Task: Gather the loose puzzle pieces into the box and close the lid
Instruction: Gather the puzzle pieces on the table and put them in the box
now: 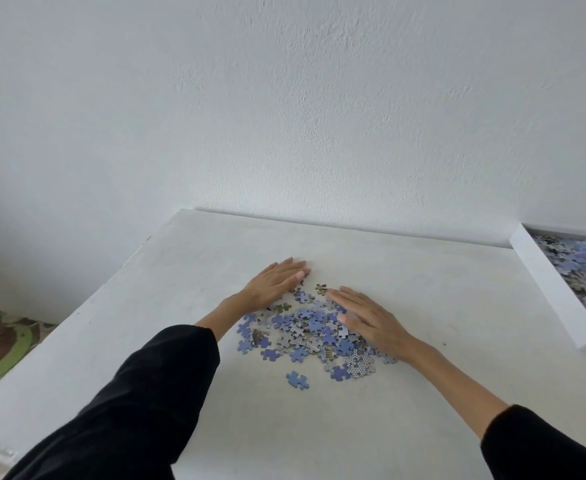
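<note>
Rug [0, 344] at 9 o'clock, brown and green pattern, below the counter's left edge; mostly cut off by the frame.

Counter [423, 393]: white, matt, faintly scuffed. Left edge runs on a diagonal; far edge butts against a rough-plastered white wall [284, 98]. Bare surface at 6 o'clock of the pile, and again between the pile and the box.

Left hand [274, 282]: flat, palm down, fingers straight and together, at 10 o'clock of the pile, fingertips touching a few outlying pieces. Black sleeve [128, 403] pushed up the forearm.

Puzzle pieces [312, 327]: loose heap mid-counter, mostly blue, some face down showing grey patterned backs. One stray blue piece [297, 379] at 6 o'clock, just apart from the heap.

Right hand [371, 320]: also flat with straight fingers, lying over the heap's 3 o'clock side; pieces beneath it are hidden.

Box [548, 289]: white, shallow, open-topped, at 3 o'clock, well apart from the heap. Holds more pieces. Frame cuts off its right part.
</note>
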Available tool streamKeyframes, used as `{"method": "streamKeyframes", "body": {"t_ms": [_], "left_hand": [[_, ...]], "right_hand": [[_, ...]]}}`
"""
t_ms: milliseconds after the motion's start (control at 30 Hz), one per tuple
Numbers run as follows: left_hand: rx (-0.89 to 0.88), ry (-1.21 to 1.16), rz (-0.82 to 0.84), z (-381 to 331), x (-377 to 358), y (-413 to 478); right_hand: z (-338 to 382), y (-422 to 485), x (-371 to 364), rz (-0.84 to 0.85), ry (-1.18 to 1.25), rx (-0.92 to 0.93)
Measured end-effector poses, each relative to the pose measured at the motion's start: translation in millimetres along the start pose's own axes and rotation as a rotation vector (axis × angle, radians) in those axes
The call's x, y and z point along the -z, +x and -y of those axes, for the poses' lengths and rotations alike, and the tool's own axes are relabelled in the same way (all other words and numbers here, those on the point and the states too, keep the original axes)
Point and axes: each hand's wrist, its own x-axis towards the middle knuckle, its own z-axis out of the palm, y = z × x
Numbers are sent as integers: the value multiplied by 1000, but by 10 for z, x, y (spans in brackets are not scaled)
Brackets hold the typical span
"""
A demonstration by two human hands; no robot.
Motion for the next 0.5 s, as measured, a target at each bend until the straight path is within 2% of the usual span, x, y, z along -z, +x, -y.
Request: {"method": "streamKeyframes", "body": {"t_ms": [200, 367, 500], "left_hand": [[-37, -213, 49, -102, 59, -387], [-19, 51, 186, 82, 93, -858], [-67, 227, 148, 70, -69, -914]], "right_hand": [[37, -280, 57, 8, 73, -9], [-6, -499, -20, 70, -159, 24], [53, -434, -99, 98, -239, 13]]}}
